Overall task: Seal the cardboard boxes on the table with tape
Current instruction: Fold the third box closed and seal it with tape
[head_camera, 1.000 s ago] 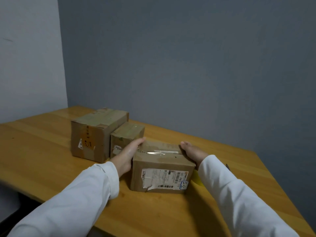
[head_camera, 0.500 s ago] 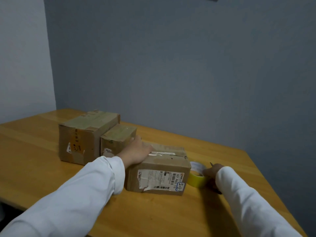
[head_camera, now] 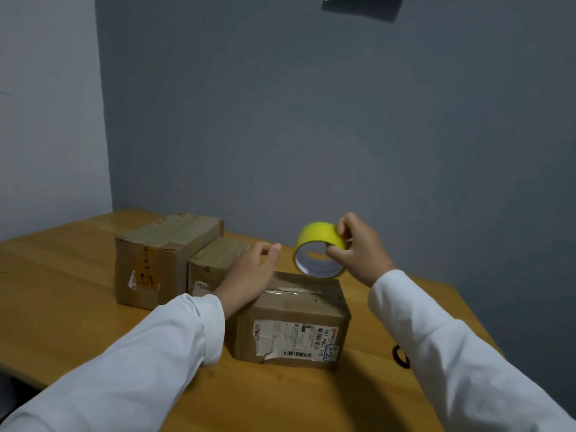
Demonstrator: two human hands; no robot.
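A cardboard box (head_camera: 293, 325) with a white shipping label on its front stands near me on the wooden table (head_camera: 68, 307). My left hand (head_camera: 249, 272) rests on its top left corner, fingers loosely curled and holding nothing. My right hand (head_camera: 361, 247) grips a roll of yellow tape (head_camera: 318, 247) in the air just above the box's far edge, thumb and fingers round the roll's rim. A strip of clear tape runs along the box's top seam.
A large taped box (head_camera: 162, 260) and a small taped box (head_camera: 215, 263) stand side by side behind my left hand. A dark ring-shaped object (head_camera: 400, 356) lies on the table beside my right sleeve. A grey wall stands close behind the table.
My right hand picked the yellow tape roll off the table to the right of the box and raised it above the box. My left hand stayed on the box's top left.
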